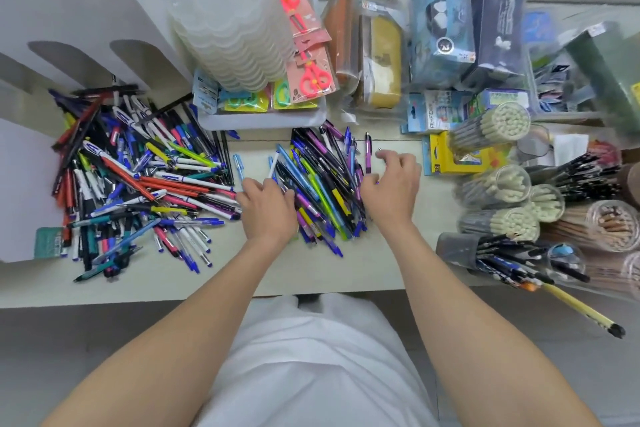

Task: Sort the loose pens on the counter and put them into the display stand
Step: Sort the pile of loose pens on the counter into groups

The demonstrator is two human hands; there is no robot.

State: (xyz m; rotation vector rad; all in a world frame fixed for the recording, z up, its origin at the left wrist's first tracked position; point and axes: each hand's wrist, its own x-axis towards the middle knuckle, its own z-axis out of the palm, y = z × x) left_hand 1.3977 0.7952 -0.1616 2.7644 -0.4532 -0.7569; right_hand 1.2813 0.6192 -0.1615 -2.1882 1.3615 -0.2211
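Head view: the smaller pen pile [322,184] lies between the hands, its pens pointing mostly away from the person. The left hand [268,208] and right hand [394,191] curl onto its edges, grip unclear. The white display stand [79,28] sits back-left, nearer the left hand.

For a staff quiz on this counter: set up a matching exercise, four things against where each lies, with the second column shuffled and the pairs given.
Things
1. large pen pile
2. pink scissors
3. yellow box
4. small pen pile

Places
A. in the white tray at the back
B. between the left hand and the right hand
C. right of the right hand, beside the pencil tubs
D. left of the left hand, in front of the white stand

Pairs: 1-D, 2-A, 3-C, 4-B
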